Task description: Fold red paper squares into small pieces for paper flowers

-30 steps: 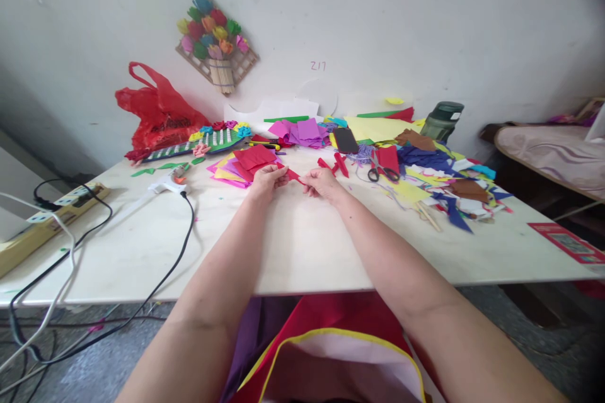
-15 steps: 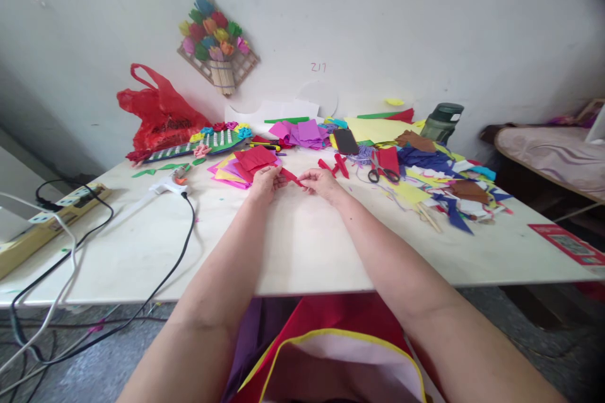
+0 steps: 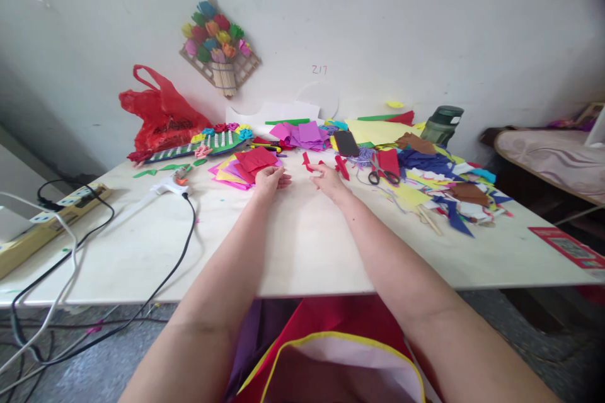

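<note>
My left hand (image 3: pixel 273 180) is just above the white table, its fingers slightly apart and nothing between them. Beside it lies a stack of coloured paper squares, with red sheets (image 3: pixel 255 161) on top. My right hand (image 3: pixel 328 181) has its thumb and fingers apart, right by a twisted red paper strip (image 3: pixel 305 160); whether a fingertip touches the strip is unclear. Past this hand lies another red twisted piece (image 3: pixel 341 167). Black-handled scissors (image 3: pixel 384 174) rest farther right, by a red paper square (image 3: pixel 388 161).
A hot glue gun (image 3: pixel 173 184) with a black cord lies left, near a power strip (image 3: pixel 70 217). Behind are a red bag (image 3: pixel 165 110), purple paper (image 3: pixel 302 134) and a phone (image 3: pixel 346 143). Paper scraps (image 3: pixel 454 179) and a green bottle (image 3: pixel 443 124) stand right.
The red strip that was between both hands now lies farther back, by my right hand. Both hands have let go of it, and their fingers have opened.
</note>
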A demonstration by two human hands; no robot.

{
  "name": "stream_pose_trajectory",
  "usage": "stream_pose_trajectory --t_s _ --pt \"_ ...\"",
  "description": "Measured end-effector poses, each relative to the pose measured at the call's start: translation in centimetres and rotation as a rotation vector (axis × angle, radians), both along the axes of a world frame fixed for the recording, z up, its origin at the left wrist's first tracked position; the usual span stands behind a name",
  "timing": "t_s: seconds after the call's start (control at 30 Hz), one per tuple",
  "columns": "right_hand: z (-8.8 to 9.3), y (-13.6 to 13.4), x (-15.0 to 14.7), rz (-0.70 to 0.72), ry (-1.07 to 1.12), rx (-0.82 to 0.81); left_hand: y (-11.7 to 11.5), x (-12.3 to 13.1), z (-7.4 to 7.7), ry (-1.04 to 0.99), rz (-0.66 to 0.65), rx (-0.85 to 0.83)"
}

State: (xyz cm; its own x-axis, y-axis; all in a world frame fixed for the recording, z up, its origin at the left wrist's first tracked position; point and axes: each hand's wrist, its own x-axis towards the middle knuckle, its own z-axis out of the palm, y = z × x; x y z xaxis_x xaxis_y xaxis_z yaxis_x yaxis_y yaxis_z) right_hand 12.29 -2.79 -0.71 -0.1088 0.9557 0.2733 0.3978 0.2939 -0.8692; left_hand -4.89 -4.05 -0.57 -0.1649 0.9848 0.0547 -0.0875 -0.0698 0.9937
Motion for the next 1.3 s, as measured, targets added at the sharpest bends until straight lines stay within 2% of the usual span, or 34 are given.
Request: stream_pose_trajectory --t_s 0.17,0.27,0.4,0.5,0.73,1.03,1.3 --pt "-0.8 0.7 0.4 -0.058 -0.136 0.011 -0.3 -0.5 0.5 0.700 0.410 0.108" --pt "-1.0 1.0 0.4 -0.088 -0.292 0.004 -0.6 -1.2 0.6 0.929 0.527 0.158" --pt "-0.8 1.0 0.4 -0.137 -0.495 0.037 -0.2 -1.9 -0.1 1.031 0.496 0.074" --pt "-0.8 1.0 0.3 -0.149 -0.547 0.048 0.3 -2.1 -0.7 1.040 0.442 0.008" --pt "-1.0 0.9 0.2 -0.183 -0.552 0.104 0.7 -2.4 -1.2 1.031 0.359 -0.118" --pt "-1.2 0.5 0.1 -0.234 -0.497 0.175 0.4 -2.2 -0.9 1.109 0.330 -0.152" --pt "-0.8 -0.3 -0.2 -0.082 -0.614 0.332 0.3 -2.1 -0.6 1.147 0.339 -0.205"
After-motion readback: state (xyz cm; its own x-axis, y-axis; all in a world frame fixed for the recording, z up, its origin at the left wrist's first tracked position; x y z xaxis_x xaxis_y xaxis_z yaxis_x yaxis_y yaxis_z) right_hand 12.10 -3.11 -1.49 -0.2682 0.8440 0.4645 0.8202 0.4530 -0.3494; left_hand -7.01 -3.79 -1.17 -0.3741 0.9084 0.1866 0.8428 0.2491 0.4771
